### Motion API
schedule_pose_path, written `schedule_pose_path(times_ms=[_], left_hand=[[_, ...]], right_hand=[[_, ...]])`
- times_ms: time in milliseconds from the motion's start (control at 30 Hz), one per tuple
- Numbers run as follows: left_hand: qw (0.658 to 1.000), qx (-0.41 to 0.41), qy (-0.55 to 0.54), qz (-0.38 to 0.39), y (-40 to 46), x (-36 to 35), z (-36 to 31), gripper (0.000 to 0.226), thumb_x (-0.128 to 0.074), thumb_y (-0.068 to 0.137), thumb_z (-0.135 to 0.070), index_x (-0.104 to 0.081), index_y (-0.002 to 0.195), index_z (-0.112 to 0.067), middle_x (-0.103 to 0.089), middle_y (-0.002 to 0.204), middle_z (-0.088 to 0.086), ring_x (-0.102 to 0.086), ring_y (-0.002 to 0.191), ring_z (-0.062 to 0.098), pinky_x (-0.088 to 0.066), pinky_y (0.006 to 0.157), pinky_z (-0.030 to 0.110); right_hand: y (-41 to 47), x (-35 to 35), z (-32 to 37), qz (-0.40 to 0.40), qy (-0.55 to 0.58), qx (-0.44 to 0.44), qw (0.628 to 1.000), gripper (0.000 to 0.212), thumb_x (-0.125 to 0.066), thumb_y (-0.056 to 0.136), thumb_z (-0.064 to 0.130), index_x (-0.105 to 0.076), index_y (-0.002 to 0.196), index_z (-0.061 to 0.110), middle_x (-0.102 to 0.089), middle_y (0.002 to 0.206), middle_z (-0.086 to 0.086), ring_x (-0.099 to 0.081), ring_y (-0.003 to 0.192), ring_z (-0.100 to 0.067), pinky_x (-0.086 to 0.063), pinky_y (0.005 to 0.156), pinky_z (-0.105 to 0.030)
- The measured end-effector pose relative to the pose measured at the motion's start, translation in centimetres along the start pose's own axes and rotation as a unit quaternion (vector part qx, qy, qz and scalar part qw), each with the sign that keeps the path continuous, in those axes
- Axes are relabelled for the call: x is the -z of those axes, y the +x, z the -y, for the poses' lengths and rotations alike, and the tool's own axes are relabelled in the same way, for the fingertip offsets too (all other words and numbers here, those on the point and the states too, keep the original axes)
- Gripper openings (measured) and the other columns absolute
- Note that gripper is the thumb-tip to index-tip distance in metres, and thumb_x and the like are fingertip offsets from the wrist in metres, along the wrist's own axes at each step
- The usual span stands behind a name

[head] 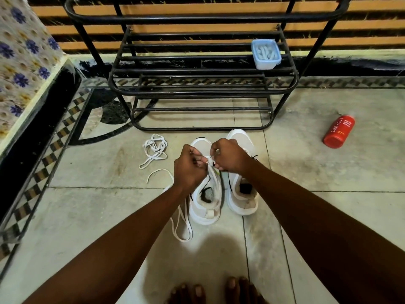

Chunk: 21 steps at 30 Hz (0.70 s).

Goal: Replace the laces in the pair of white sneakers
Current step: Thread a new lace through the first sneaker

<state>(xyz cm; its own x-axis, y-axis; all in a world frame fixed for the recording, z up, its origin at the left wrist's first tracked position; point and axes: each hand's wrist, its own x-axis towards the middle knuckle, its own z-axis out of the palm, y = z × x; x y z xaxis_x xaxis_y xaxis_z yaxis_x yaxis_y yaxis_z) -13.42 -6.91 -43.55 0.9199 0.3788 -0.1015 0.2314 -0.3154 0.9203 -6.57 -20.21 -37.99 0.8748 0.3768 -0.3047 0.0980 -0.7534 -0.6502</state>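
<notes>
Head view: both hands' fingers pinch white lace (207,164) over left sneaker (205,202).

A: What colours are the two low fabric sneakers (219,194)?
B: White, with black accents. Loose flat laces (154,151) are white.
A: Around them?
B: A black metal-bar rack (203,84), a red cylindrical bottle (338,131) with white lettering, and a pale blue plastic tub (265,54).
</notes>
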Motion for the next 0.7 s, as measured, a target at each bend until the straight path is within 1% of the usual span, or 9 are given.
schedule_pose_path(times_ms=[67, 200, 267, 333, 433, 500, 600, 667, 700], left_hand=[[0.999, 0.016, -0.025, 0.012, 0.0, 0.1, -0.1, 0.026, -0.056, 0.078, 0.005, -0.054, 0.092, -0.017, -0.074, 0.081, 0.005, -0.063, 0.067, 0.009, -0.046, 0.06, 0.024], [0.999, 0.029, -0.037, 0.019, 0.3, 0.2, -0.2, 0.026, -0.054, 0.076, 0.004, -0.06, 0.091, -0.016, -0.075, 0.075, -0.003, -0.066, 0.067, 0.009, -0.046, 0.058, 0.023], [0.998, 0.039, -0.049, 0.028, 0.4, 0.1, -0.1, 0.026, -0.054, 0.076, 0.006, -0.061, 0.091, -0.013, -0.074, 0.073, -0.003, -0.062, 0.063, 0.007, -0.043, 0.057, 0.022], [0.998, 0.032, -0.046, 0.039, 0.5, 0.3, 0.1, 0.026, -0.054, 0.072, 0.001, -0.061, 0.091, -0.015, -0.072, 0.072, -0.005, -0.06, 0.064, 0.009, -0.044, 0.059, 0.027], [0.999, 0.006, -0.004, 0.049, 0.6, 0.7, 0.5, 0.028, -0.056, 0.068, -0.008, -0.059, 0.089, -0.025, -0.07, 0.074, -0.008, -0.06, 0.064, 0.01, -0.052, 0.065, 0.035], [0.998, -0.012, 0.022, 0.051, 0.5, 0.8, 0.8, 0.028, -0.061, 0.071, -0.008, -0.057, 0.091, -0.027, -0.07, 0.076, -0.01, -0.062, 0.065, 0.01, -0.056, 0.071, 0.034], [0.998, -0.024, 0.027, 0.044, 0.3, 0.9, 1.0, 0.031, -0.072, 0.074, -0.008, -0.058, 0.092, -0.027, -0.072, 0.08, -0.008, -0.069, 0.074, 0.017, -0.06, 0.078, 0.041], [0.999, -0.027, 0.021, 0.042, 0.2, 0.9, 0.9, 0.031, -0.075, 0.076, -0.005, -0.059, 0.091, -0.026, -0.073, 0.08, -0.005, -0.07, 0.076, 0.02, -0.06, 0.078, 0.043], [0.998, -0.028, 0.022, 0.042, 0.1, 0.9, 0.9, 0.031, -0.075, 0.076, -0.004, -0.06, 0.091, -0.026, -0.073, 0.08, -0.005, -0.07, 0.076, 0.019, -0.06, 0.078, 0.043]], right_hand=[[0.3, -0.3, 0.2, -0.003, -0.059, 0.015, 0.998, 0.019, -0.053, 0.085, 0.002, -0.066, 0.078, 0.014, -0.071, 0.079, -0.011, -0.068, 0.086, -0.032, -0.058, 0.079, -0.035], [1.1, -1.5, -0.2, -0.017, -0.09, 0.011, 0.996, 0.014, -0.051, 0.082, 0.018, -0.052, 0.069, 0.025, -0.067, 0.088, -0.01, -0.063, 0.089, -0.03, -0.047, 0.075, -0.03], [0.9, -1.7, 0.2, -0.029, -0.096, 0.026, 0.995, 0.008, -0.048, 0.076, 0.027, -0.053, 0.071, 0.024, -0.065, 0.089, -0.01, -0.063, 0.087, -0.034, -0.049, 0.075, -0.033], [0.4, -1.9, 0.9, -0.036, -0.143, 0.045, 0.988, 0.005, -0.054, 0.082, 0.024, -0.058, 0.083, 0.021, -0.064, 0.094, -0.011, -0.061, 0.088, -0.036, -0.05, 0.074, -0.036], [0.4, -1.5, 0.8, -0.131, -0.204, 0.066, 0.968, 0.018, -0.057, 0.084, 0.004, -0.056, 0.1, 0.013, -0.064, 0.101, -0.011, -0.061, 0.094, -0.034, -0.046, 0.069, -0.035], [0.4, -0.6, 0.5, -0.232, -0.126, 0.098, 0.96, 0.021, -0.053, 0.078, -0.003, -0.054, 0.096, 0.007, -0.061, 0.094, -0.012, -0.059, 0.088, -0.034, -0.052, 0.069, -0.042], [0.3, 1.7, -0.3, -0.344, 0.106, 0.119, 0.925, 0.019, -0.041, 0.072, -0.004, -0.052, 0.087, 0.001, -0.061, 0.083, -0.016, -0.061, 0.078, -0.032, -0.053, 0.071, -0.045], [-0.4, 3.9, -0.2, -0.328, 0.303, 0.076, 0.892, 0.015, -0.037, 0.084, -0.006, -0.048, 0.089, 0.004, -0.065, 0.091, -0.023, -0.071, 0.081, -0.034, -0.059, 0.075, -0.039], [-0.5, 4.8, -0.2, -0.302, 0.406, 0.049, 0.861, 0.018, -0.034, 0.09, -0.008, -0.045, 0.091, 0.005, -0.064, 0.094, -0.025, -0.073, 0.078, -0.034, -0.06, 0.073, -0.041]])
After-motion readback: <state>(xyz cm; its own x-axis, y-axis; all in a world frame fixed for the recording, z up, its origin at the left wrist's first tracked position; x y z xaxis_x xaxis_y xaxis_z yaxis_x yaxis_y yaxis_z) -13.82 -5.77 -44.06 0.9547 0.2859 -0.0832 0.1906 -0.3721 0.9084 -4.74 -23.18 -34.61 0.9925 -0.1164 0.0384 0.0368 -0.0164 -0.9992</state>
